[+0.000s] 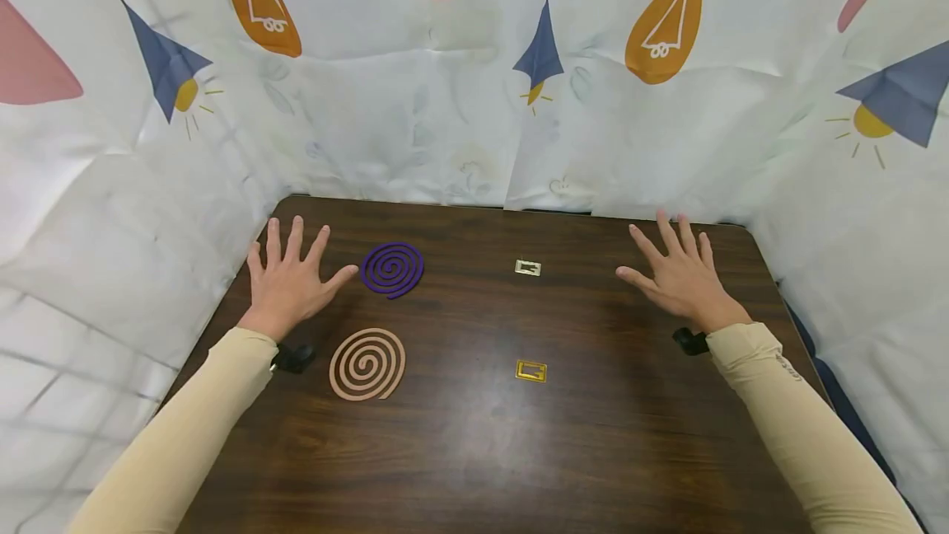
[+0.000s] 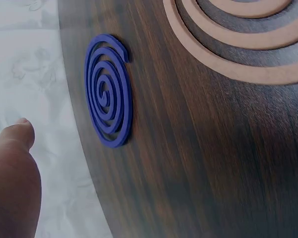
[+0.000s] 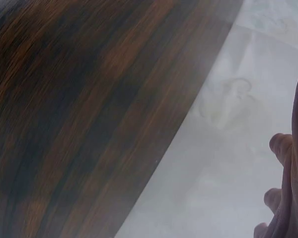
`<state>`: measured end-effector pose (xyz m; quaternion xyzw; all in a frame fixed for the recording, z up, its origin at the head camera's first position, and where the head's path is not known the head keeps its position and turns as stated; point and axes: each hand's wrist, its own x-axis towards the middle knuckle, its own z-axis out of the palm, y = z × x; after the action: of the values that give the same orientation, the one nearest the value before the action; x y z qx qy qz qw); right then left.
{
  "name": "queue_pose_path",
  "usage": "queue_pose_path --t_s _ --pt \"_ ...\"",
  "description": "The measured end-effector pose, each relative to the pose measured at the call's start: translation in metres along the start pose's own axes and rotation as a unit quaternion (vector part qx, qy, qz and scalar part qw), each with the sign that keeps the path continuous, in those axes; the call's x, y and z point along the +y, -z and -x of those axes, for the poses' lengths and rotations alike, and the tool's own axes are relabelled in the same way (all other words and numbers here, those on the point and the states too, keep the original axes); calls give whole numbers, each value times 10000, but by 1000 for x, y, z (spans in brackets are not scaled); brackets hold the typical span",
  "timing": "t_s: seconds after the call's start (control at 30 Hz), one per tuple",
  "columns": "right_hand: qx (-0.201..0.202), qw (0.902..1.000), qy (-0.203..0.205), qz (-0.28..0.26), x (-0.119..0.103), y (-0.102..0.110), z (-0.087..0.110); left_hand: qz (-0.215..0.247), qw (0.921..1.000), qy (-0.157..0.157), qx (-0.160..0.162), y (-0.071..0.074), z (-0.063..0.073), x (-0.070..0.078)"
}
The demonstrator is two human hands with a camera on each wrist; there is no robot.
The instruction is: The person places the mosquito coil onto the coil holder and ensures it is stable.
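Both hands hold nothing, fingers spread wide. My left hand (image 1: 289, 283) is over the table's far left, its thumb tip right beside a purple spiral coil (image 1: 391, 269) in the head view. Nearer to me, by the left wrist, lies a tan spiral coil (image 1: 366, 364). In the left wrist view the purple coil (image 2: 108, 91) and part of the tan coil (image 2: 258, 74) lie flat on the wood. My right hand (image 1: 682, 274) is over the far right. Between the hands lie a small silvery rectangular plate (image 1: 521, 268) and, closer to me, a gold one (image 1: 531, 378), both with cut-outs.
The dark wood-grain table (image 1: 452, 452) has rounded far corners. White cloth (image 1: 371, 130) printed with lamps and bulbs hangs behind it and along both sides. A dark wrist strap (image 1: 295, 358) sits on the left wrist, another strap (image 1: 691, 342) on the right.
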<state>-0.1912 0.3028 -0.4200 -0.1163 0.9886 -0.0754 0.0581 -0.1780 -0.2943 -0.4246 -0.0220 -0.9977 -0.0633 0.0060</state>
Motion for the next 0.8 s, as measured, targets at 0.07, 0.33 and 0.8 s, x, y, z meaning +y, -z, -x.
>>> queue_pose_path --t_s 0.07,0.33,0.8 --pt "18 10000 28 0 -3 -2 -2 33 10000 -10 3 -2 -1 1" --pt "74 9998 176 -74 -16 -10 -6 2 10000 -31 -43 -8 -6 3" --pt "9 9992 391 -108 -34 -27 -23 176 9994 -86 -276 -19 -15 12"
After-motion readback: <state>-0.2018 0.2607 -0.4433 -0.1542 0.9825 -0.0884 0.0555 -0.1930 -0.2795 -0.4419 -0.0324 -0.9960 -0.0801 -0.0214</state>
